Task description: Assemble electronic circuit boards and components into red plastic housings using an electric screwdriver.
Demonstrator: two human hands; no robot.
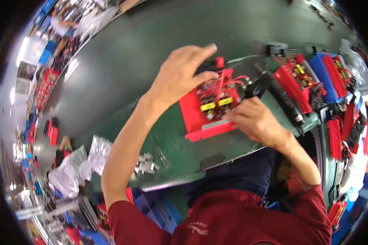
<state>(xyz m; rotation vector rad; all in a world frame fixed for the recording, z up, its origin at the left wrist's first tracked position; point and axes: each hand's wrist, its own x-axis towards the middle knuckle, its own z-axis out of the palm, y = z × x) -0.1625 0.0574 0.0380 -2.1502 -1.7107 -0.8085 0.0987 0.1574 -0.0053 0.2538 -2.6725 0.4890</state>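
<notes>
A red casing (192, 122) lies on the green bench in front of me, with a circuit board carrying two yellow-wrapped components (225, 101) inside it. Red wires (238, 81) with metal end terminals stick out at its right side. Over the casing's far left side is my left hand (177, 75), open, thumb and index finger apart. My right hand (253, 120) has its fingers curled on the casing's near right corner, beside a pale strip (216, 125). Its fingertips are partly hidden. A black part (258, 87) sits just beyond that hand.
A black pen-shaped power screwdriver (284, 98) lies to the right. Past it stand another red casing with a board (292, 87) and a blue bin (327, 77). Small metal pieces (146, 164) and clear plastic bags (69, 171) are at the left near edge.
</notes>
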